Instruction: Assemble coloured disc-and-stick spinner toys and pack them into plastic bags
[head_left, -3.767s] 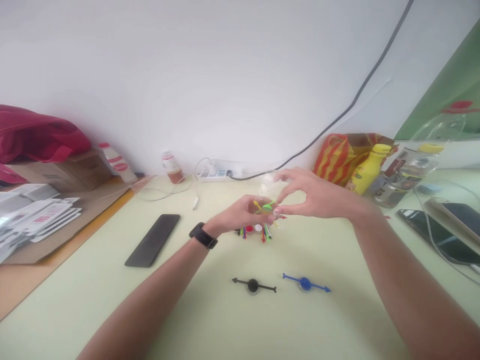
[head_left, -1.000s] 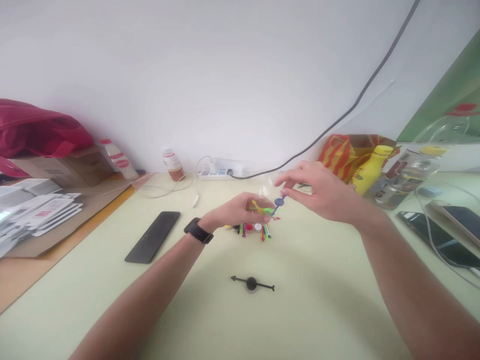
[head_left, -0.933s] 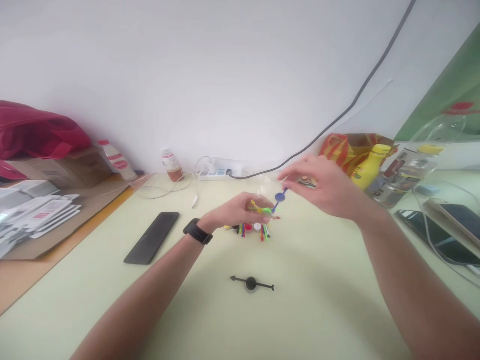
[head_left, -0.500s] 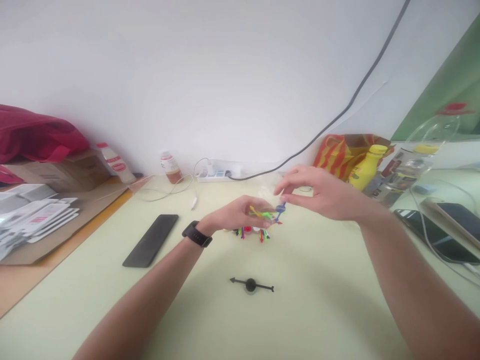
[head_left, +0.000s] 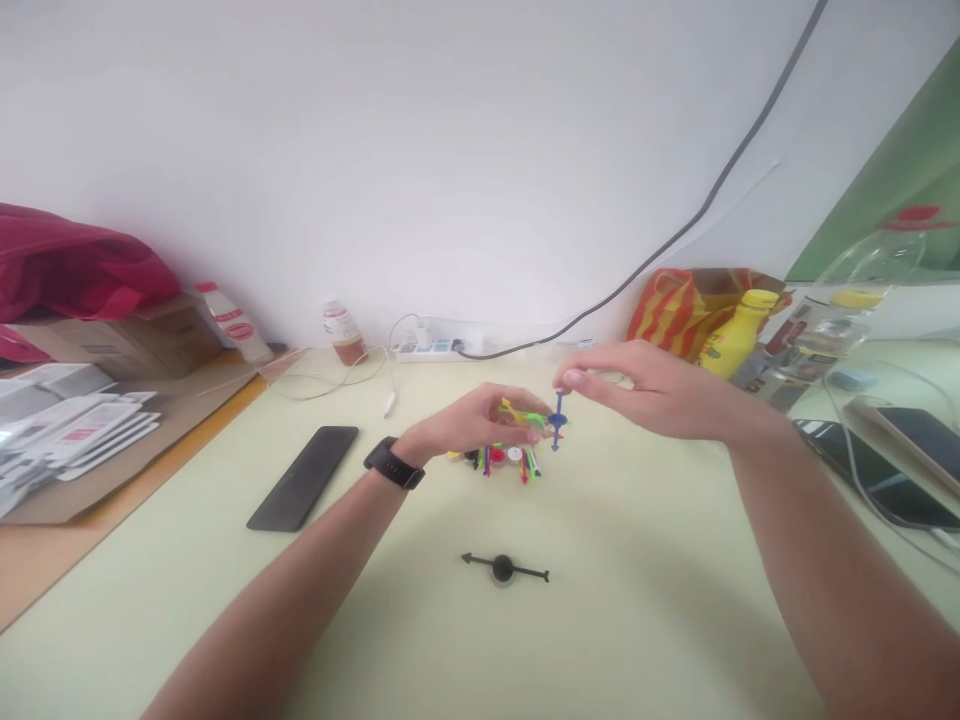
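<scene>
Above the middle of the table, my right hand (head_left: 645,390) pinches one tip of a blue arrow spinner (head_left: 557,421), which hangs almost upright from thumb and finger. Just left of it, my left hand (head_left: 469,422), with a black watch on the wrist, is closed around several coloured arrow spinners (head_left: 534,419); yellow and green ones stick out. Partly hidden beneath that hand lies a cluster of coloured arrows and round discs (head_left: 497,457). Nearer to me, a black arrow spinner (head_left: 503,568) lies on its own on the table, pointing left.
A black phone (head_left: 303,478) lies at the left. Along the wall stand a small bottle (head_left: 343,332) and a power strip (head_left: 431,347) with cables. On the right are a yellow bottle (head_left: 737,335), a striped bag (head_left: 667,310) and more phones (head_left: 885,475). White boxes (head_left: 82,430) are stacked far left.
The blue spinner has swung from a slant to nearly upright in my right hand, moving slightly left. My left hand stays about where it was. The black spinner has not moved.
</scene>
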